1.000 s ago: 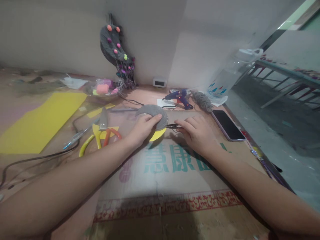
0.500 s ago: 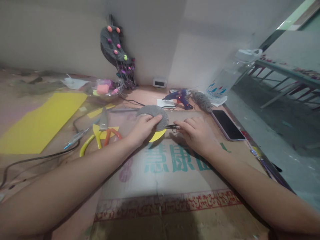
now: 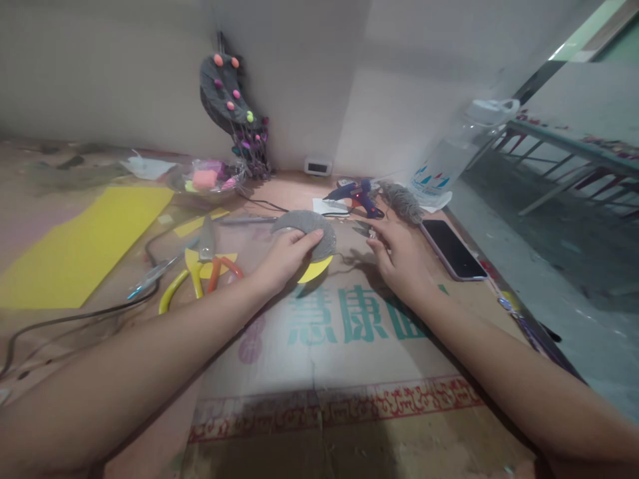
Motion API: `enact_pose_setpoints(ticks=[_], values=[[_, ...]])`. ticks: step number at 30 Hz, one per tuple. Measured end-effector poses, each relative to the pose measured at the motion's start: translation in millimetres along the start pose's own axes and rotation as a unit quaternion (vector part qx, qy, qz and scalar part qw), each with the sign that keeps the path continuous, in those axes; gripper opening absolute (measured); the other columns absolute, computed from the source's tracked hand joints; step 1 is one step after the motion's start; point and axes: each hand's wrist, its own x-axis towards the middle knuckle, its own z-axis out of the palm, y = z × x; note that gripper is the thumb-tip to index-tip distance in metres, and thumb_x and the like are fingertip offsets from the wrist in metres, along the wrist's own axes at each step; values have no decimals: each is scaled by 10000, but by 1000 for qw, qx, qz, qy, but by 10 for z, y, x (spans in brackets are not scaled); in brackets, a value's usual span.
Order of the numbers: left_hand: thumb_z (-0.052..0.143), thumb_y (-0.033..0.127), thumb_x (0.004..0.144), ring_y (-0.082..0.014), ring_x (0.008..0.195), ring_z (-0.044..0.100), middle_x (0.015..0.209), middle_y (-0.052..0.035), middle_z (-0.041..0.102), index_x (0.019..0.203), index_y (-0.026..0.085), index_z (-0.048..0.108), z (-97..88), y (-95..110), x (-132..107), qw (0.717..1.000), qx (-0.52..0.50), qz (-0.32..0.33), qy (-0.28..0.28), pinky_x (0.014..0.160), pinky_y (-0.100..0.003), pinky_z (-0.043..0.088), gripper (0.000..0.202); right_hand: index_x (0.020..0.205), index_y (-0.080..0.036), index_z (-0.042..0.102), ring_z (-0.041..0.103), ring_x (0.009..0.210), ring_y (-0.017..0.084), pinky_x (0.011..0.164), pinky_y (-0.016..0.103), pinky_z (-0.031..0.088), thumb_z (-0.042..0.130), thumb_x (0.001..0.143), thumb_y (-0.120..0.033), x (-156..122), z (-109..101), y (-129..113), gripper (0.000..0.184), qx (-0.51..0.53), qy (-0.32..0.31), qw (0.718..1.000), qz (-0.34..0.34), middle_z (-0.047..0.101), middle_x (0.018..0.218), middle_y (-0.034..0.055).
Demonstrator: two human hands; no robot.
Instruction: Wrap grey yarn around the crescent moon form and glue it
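Observation:
My left hand grips a crescent wrapped in grey yarn, thumb on top. Yellow paper shows under its lower edge. A loose strand of yarn trails from the crescent's right side toward my other hand. To the right, apart from the crescent, my right hand has thumb and forefinger curled around a small dark pointed tool. Its tip points left; its handle is mostly hidden by the fingers, so its exact kind is unclear.
Beyond my hands lie a blue glue gun, a grey yarn bundle and a water bottle. A phone rests at right. Scissors and yellow sheet lie left. A decorated crescent hangs behind.
My right hand has moved slightly right and away from the crescent, taking the dark tool off its edge. My left hand and the crescent stay in place.

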Motion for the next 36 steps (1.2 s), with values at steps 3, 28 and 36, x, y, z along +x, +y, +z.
enact_pose_setpoints(ticks=[3, 28, 36], values=[[589, 448, 783, -87, 432, 316, 446, 59, 344, 552, 198, 477, 4, 15, -14, 1000, 18, 1, 3, 457, -260, 233, 358, 1329, -180, 517, 557, 1072, 287, 900, 462, 436, 425, 939, -249, 18, 74, 132, 407, -15, -9, 999, 51, 627, 1141, 148], [500, 523, 846, -115, 537, 404, 521, 33, 409, 528, 180, 464, 21, -29, -65, 957, 238, 163, -22, 532, -261, 284, 468, 749, -212, 637, 625, 896, 207, 854, 386, 483, 623, 812, -345, -36, 107, -410, 148, 269, -48, 951, 147, 677, 900, 38], [559, 433, 830, -119, 634, 464, 700, 23, 540, 765, 172, 570, 38, -43, -138, 964, 199, 133, -112, 584, -230, 350, 269, 766, -197, 642, 560, 694, 162, 646, 316, 479, 633, 779, -475, -59, 116, -354, 278, 370, -59, 881, 289, 617, 763, 16]])
